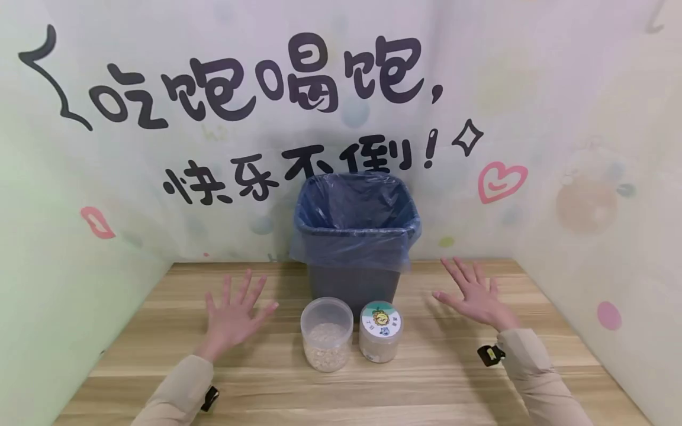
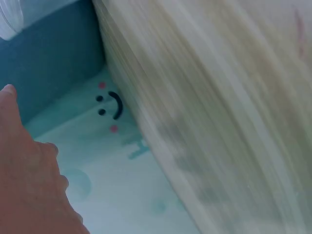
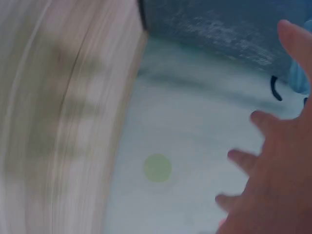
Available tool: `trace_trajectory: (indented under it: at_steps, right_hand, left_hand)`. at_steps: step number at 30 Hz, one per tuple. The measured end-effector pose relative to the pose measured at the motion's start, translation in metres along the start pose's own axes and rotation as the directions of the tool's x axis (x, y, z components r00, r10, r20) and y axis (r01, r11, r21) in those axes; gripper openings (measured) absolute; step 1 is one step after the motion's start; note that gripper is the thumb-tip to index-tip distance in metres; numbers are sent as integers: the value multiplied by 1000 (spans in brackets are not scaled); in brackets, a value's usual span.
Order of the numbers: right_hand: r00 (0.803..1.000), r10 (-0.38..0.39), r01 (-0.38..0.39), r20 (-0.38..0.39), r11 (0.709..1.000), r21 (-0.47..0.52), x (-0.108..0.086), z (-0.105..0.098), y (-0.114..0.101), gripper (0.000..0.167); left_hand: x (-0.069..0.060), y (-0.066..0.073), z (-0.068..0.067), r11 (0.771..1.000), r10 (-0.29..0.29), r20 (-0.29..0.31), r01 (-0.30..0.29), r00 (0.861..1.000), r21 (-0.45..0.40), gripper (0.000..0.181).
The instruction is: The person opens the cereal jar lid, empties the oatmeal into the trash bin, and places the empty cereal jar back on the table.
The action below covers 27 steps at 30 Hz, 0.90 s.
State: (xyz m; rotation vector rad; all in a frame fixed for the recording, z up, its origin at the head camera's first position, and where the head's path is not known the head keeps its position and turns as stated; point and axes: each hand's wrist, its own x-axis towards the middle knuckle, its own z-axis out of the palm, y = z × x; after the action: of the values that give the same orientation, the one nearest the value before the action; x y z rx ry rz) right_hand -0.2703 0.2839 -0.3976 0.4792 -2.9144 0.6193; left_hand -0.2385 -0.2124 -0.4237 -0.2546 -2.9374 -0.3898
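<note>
My left hand (image 1: 234,319) is spread above the table, its fingers straight and holding nothing. On the other side my right hand (image 1: 474,297) is spread the same way, also holding nothing. Between them stands an uncovered clear plastic jar (image 1: 327,349) with pale, grainy contents, the thing nearest my left hand. Beside it to the right is a smaller clear jar (image 1: 379,349) under a round lid (image 1: 381,319) with a printed sunflower-like picture. Behind both jars a dark trash bin (image 1: 354,284) stands upright, lined with a blue plastic bag (image 1: 351,248) folded over its rim.
The wood-grain table (image 1: 277,396) ends at a printed backdrop (image 1: 240,35) with large black characters, directly behind the bin. Pale side walls flank the table on the left and right. Each wrist carries a small dark device (image 1: 491,355).
</note>
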Motion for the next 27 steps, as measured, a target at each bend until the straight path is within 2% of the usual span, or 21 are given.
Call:
trace_trajectory:
  at_steps: [2, 5, 7, 10, 12, 14, 15, 17, 18, 21, 24, 27]
  right_hand:
    - [995, -94, 96, -32, 993, 74, -1, 2, -3, 79]
    - [973, -217, 227, -83, 961, 157, -4, 5, -12, 68]
    - [959, -264, 280, -103, 940, 193, -8, 5, -20, 60]
    - [941, -313, 334, -130, 920, 205, -15, 4, -34, 53]
    - [927, -347, 370, -140, 906, 207, -19, 4, -44, 50]
    - [911, -383, 408, -151, 890, 204, -22, 4, -53, 50]
    - [903, -402, 427, -155, 881, 204, -23, 5, -57, 50]
    - [883, -438, 466, -166, 862, 202, -24, 7, -64, 50]
    - [876, -451, 479, -170, 854, 202, -25, 9, -67, 50]
    - [866, -468, 497, -176, 843, 205, -26, 14, -73, 51]
    - [867, -468, 497, -171, 841, 216, -26, 19, -76, 51]
    - [863, -482, 505, -151, 831, 235, -24, 24, -82, 51]
  left_hand:
    - [-4, 6, 2, 999, 33, -17, -33, 999, -29, 77]
    - [-11, 18, 6, 990, 101, -13, -102, 995, -98, 77]
    - [-15, 28, 7, 977, 153, 16, -149, 988, -150, 82]
    - [-18, 39, 11, 958, 227, 71, -210, 971, -196, 100]
    - [-17, 46, 16, 935, 264, 79, -235, 961, -267, 108]
    - [-16, 51, 22, 896, 301, 60, -260, 952, -359, 110]
    - [-14, 53, 26, 868, 319, 50, -270, 947, -417, 109]
    - [-12, 57, 33, 797, 349, 43, -272, 936, -540, 105]
    - [-11, 59, 36, 762, 361, 50, -264, 931, -591, 104]
    - [-8, 62, 45, 685, 359, 94, -194, 929, -702, 105]
    - [-6, 66, 51, 630, 334, 129, -120, 934, -767, 105]
    - [-4, 69, 55, 587, 319, 118, -99, 940, -803, 103]
